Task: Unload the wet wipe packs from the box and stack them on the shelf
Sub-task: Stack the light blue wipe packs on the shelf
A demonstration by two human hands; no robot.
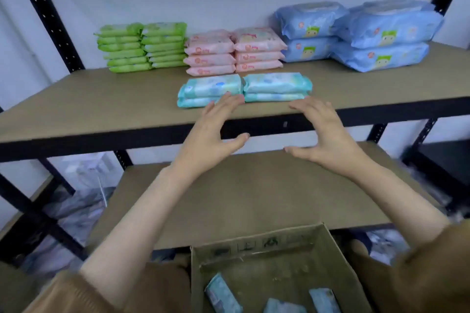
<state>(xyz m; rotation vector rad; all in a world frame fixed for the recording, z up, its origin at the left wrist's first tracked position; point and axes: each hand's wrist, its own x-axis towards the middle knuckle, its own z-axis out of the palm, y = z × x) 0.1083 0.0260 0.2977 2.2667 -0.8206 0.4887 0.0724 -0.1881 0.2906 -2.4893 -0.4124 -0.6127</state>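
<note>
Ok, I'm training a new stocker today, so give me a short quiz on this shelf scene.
1. True or false: the left hand and right hand each hold a pack.
2. Which colour are the loose packs lying in the box? A green, B pink, C teal.
3. Fill in: each teal stack on the shelf is ___ packs high.
Key: 1 false, both hands are open and empty; 2 C; 3 two.
</note>
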